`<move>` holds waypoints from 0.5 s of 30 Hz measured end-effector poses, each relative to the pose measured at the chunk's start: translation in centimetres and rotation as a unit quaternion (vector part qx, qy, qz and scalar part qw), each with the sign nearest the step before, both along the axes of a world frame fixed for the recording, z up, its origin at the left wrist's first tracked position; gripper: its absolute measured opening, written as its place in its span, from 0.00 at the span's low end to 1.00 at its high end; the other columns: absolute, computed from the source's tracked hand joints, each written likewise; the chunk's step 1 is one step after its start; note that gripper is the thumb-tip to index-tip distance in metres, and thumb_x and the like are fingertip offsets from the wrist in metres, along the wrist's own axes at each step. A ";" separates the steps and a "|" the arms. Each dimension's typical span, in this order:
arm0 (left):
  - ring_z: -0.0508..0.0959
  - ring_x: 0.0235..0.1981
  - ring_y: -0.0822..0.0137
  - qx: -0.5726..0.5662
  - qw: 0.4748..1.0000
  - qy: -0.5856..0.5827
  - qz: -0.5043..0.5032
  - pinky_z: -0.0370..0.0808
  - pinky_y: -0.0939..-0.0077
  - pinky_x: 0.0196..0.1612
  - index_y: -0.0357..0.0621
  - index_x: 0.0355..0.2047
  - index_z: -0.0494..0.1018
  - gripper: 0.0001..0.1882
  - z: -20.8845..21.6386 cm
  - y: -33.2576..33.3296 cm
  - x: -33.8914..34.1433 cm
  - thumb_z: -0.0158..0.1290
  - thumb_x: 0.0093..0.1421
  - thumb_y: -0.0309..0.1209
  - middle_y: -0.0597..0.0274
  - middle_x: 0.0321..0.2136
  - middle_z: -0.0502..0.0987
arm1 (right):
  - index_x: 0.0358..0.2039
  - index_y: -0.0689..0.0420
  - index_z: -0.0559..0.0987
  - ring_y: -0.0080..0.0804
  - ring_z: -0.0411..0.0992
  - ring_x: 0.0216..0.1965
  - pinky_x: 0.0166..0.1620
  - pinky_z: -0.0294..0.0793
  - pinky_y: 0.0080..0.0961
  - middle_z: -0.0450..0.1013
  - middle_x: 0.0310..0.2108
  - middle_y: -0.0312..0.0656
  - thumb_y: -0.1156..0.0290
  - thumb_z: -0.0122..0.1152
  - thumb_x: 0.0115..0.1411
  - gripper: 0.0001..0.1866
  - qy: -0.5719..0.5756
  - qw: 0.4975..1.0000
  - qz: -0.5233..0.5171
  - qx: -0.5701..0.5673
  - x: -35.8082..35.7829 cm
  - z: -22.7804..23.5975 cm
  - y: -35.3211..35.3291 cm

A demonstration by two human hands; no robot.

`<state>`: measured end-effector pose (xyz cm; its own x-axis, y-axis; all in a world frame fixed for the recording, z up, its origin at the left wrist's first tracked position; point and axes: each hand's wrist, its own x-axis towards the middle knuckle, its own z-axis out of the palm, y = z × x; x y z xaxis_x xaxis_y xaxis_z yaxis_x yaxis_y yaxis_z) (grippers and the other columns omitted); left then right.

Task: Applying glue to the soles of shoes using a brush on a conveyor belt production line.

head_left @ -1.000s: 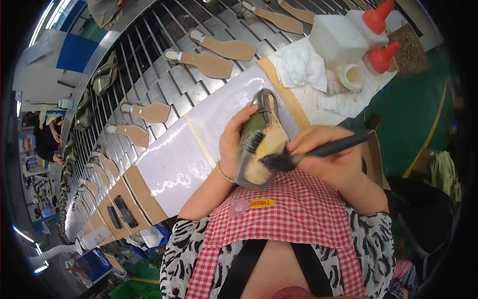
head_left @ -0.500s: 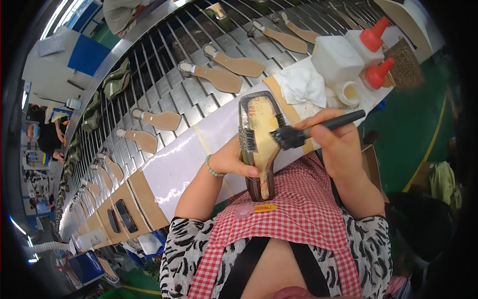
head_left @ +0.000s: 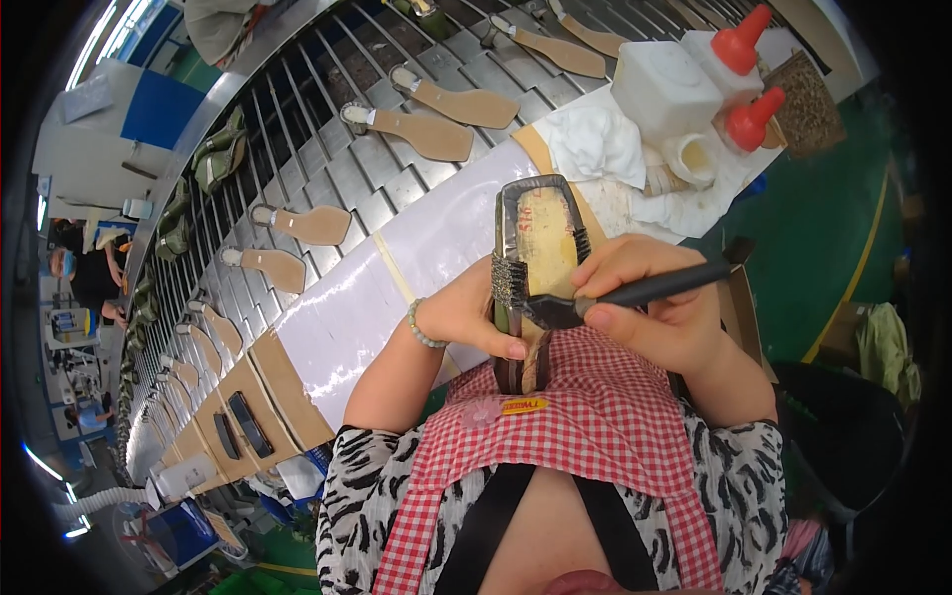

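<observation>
My left hand [head_left: 464, 315] is closed round the side of an upside-down shoe on its last [head_left: 545, 235], its thumb lying over the narrow heel end. The pale yellowish underside faces up, framed by dark folded upper edges, with dark woven straps at the sides. In my right hand [head_left: 666, 315] a brush [head_left: 659, 287] with a black handle is pinched between thumb and fingers. Its dark head rests at the narrow waist of the shoe's underside, and the bristle tips are partly hard to make out there.
Beyond the shoe runs a slatted metal conveyor [head_left: 327, 169] carrying several tan soles [head_left: 421, 134] and green shoes [head_left: 218, 159]. White bottles with red caps [head_left: 751, 119], an open jar [head_left: 691, 159] and a crumpled white cloth [head_left: 593, 144] stand at the right. A person [head_left: 89, 268] works at far left.
The brush has moved down and left from the middle of the underside to its narrow waist, its handle now flatter. The shoe has shifted slightly right in my left hand.
</observation>
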<state>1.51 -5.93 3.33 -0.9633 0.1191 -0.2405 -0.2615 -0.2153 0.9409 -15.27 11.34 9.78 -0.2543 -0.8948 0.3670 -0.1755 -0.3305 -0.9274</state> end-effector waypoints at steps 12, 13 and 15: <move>0.69 0.49 0.66 0.014 0.998 0.064 0.015 0.65 0.71 0.54 0.35 0.53 0.64 0.46 -0.8 0.5 -0.9 0.70 0.35 0.45 0.56 0.47 0.71 | 0.30 0.63 0.77 0.30 0.73 0.34 0.37 0.71 0.23 0.75 0.31 0.45 0.82 0.65 0.48 0.08 -0.029 0.998 0.055 0.030 -1.3 0.6 0.9; 0.69 0.49 0.66 0.020 0.998 0.054 0.032 0.65 0.72 0.54 0.35 0.53 0.65 0.46 -1.3 0.5 -0.5 0.70 0.36 0.45 0.57 0.47 0.71 | 0.30 0.64 0.78 0.29 0.73 0.35 0.38 0.71 0.22 0.75 0.33 0.45 0.82 0.65 0.49 0.07 -0.097 0.993 0.047 0.043 -1.8 0.9 1.2; 0.69 0.48 0.68 0.050 0.995 0.050 0.064 0.65 0.73 0.53 0.34 0.54 0.64 0.47 -2.2 0.7 0.3 0.70 0.37 0.49 0.59 0.47 0.71 | 0.35 0.64 0.77 0.28 0.73 0.36 0.42 0.71 0.22 0.75 0.35 0.44 0.83 0.64 0.50 0.10 -0.156 0.986 -0.049 0.017 -3.6 0.7 2.4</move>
